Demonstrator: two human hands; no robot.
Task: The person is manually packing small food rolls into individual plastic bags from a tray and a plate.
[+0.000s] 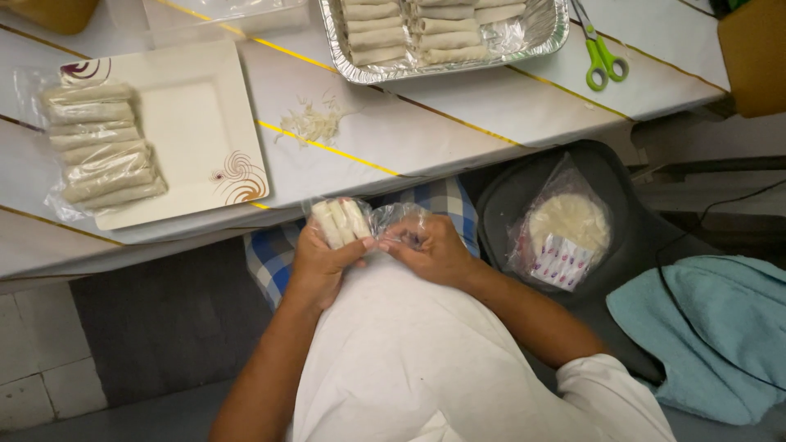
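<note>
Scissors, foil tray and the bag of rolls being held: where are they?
green-handled scissors (604,59), head view, on the handles.
foil tray (558,24), head view, on its right rim.
clear bag of rolls (344,221), head view, on the rolls inside.

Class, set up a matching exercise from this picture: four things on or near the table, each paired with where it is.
1 scissors
2 foil tray
3 square plate
4 blue towel

a left part of the table
b far right, below the table
c top middle of the table
d just right of the tray

Pairs: 1-d, 2-c, 3-a, 4-b
</note>
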